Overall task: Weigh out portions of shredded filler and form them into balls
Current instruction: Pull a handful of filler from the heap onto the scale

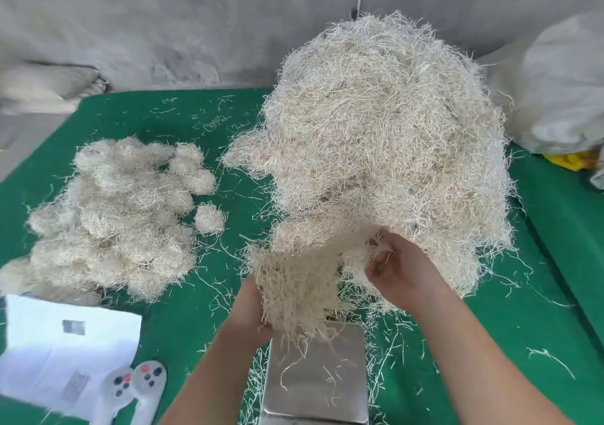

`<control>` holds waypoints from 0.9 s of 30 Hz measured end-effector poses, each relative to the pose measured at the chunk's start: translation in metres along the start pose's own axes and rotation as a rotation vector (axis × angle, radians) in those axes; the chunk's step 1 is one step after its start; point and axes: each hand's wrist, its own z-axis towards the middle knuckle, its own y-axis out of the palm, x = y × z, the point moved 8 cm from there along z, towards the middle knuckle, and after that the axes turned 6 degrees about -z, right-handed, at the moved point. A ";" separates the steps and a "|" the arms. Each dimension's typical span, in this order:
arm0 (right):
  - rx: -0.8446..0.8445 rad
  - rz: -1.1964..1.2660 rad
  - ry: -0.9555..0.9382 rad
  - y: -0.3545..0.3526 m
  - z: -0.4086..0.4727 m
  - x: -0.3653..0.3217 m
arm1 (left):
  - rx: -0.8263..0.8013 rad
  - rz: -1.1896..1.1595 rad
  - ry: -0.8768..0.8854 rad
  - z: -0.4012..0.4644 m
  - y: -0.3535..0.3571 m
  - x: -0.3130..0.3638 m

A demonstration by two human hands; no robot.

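Above scale [317,372], hands [397,272] gripping filler [294,284]

Green-covered worktop [183,320] set against a grey draped cloth backdrop [163,22], with a pale sack [555,91] slumped at the far right edge, all under soft, even light.

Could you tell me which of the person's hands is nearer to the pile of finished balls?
The left. The left hand holds a tuft of filler just right of the pile of finished balls; the right hand is farther right, against the big filler heap.
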 end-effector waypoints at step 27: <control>-0.187 -1.454 -0.354 0.030 0.020 -0.042 | 0.203 1.841 0.540 0.051 0.043 0.083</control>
